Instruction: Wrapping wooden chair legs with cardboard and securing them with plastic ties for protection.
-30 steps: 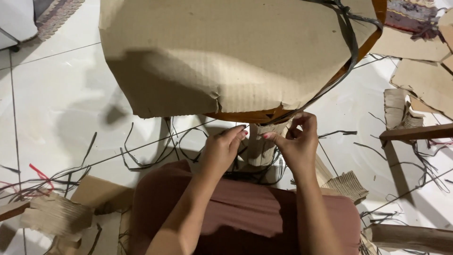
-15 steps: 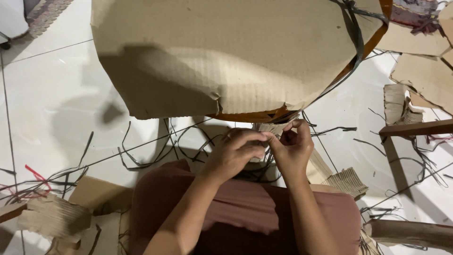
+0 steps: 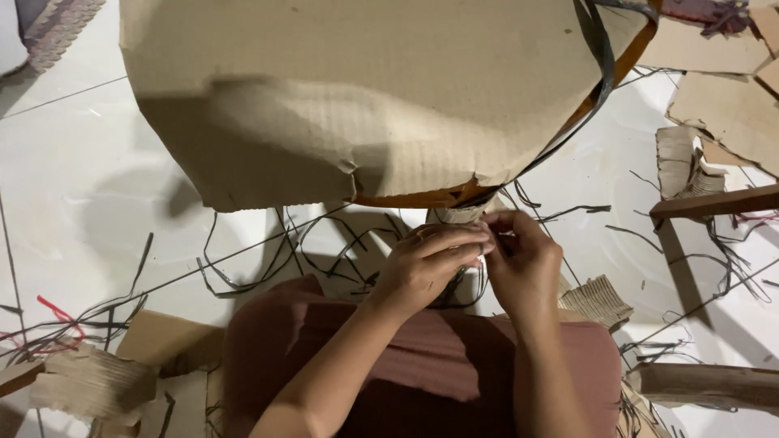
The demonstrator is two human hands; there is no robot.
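Seemingly from the head view, both hands are meeting just below a cardboard-wrapped leg (image 3: pixel 456 216) that is running upright under a large round piece covered in corrugated cardboard (image 3: pixel 365 89). The left hand (image 3: pixel 426 264) is curling its fingers (image 3: pixel 462 238) shut over the wrap's lower end, while the right hand (image 3: pixel 526 259) is pinching something thin beside it, too small to name. Both are equally near. Black plastic strips (image 3: pixel 268 259) are lying loose on the glossy white floor (image 3: pixel 97 186).
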